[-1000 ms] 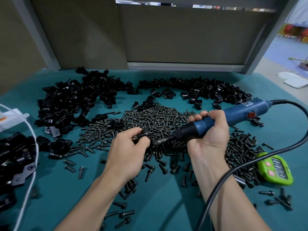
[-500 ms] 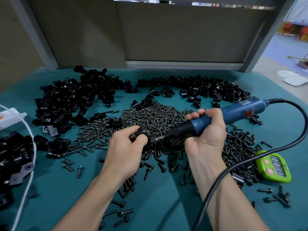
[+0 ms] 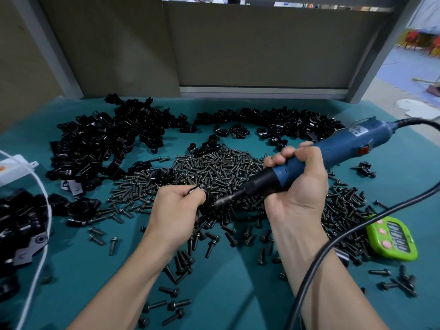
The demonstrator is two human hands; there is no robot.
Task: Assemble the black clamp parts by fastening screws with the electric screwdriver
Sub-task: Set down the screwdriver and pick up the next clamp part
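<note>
the black clamp part (image 3: 202, 188) is sitting pinched at the fingertips of the left hand (image 3: 175, 210), over the screw pile (image 3: 214, 165). the right hand (image 3: 297, 186) is wrapping fully round the electric screwdriver (image 3: 333, 151), whose long axis is slanting from upper right, bit pointing down-left at the part. its label (image 3: 357, 132) is showing too blurred to read. a green timer (image 3: 392, 239) is lying to the right.
</note>
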